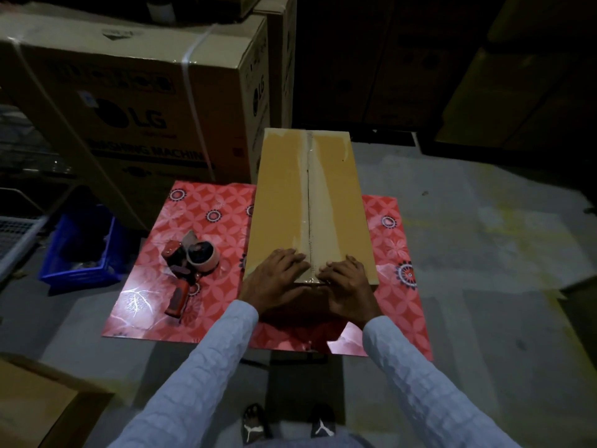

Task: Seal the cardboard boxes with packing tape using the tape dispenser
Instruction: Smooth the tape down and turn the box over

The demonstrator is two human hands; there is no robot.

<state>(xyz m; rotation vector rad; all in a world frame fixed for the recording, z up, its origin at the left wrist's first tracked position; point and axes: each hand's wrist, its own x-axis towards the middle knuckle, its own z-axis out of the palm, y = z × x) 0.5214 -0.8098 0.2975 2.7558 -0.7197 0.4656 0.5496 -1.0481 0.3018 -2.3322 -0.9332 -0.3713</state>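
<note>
From my feed, both hands lie flat on the cardboard box's near end, left hand and right hand flanking the taped seam, gripping nothing. Tape dispenser lies just left on the red patterned table.

Pale blue textured long sleeves, black shoes with white logos

The left hand and right hand hide the near end of the cardboard box, while the blue crate's contents stay too dark to tell.
</note>
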